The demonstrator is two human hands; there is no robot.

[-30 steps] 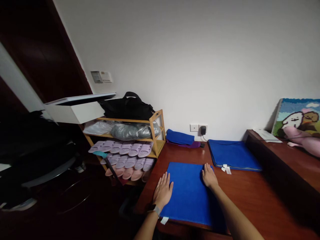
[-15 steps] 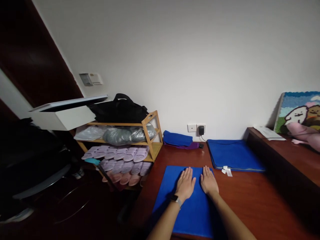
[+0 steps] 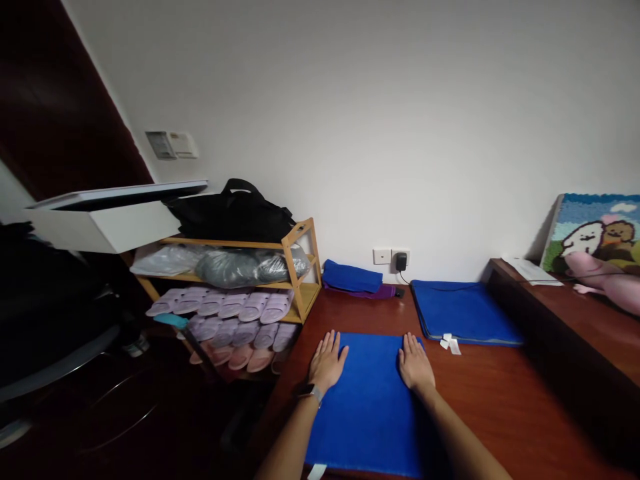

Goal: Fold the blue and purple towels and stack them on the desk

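Note:
A blue cloth (image 3: 373, 407) lies flat on the reddish-brown table (image 3: 493, 393), with a white tag at its near left corner. My left hand (image 3: 327, 363), a watch (image 3: 311, 393) on its wrist, rests with fingers outstretched on the cloth's far left corner. At the far right corner my right hand (image 3: 416, 362) presses down flat, fingers extended. Neither hand grasps anything. Just to the right is a folded blue cloth stack (image 3: 465, 310) with white tags (image 3: 451, 343) on its near edge.
Against the wall sit a folded blue cloth (image 3: 353, 277) and a purple cloth (image 3: 385, 291). A plugged-in charger (image 3: 401, 261) trails a cable. To the left stands a wooden rack (image 3: 300, 273) with slippers (image 3: 250, 305) and a black bag (image 3: 235, 217). A raised ledge (image 3: 590, 313) borders the right.
My left hand has slid left across the cloth to its left edge, uncovering the middle. My right hand stays at the right edge. The camera view has shifted slightly.

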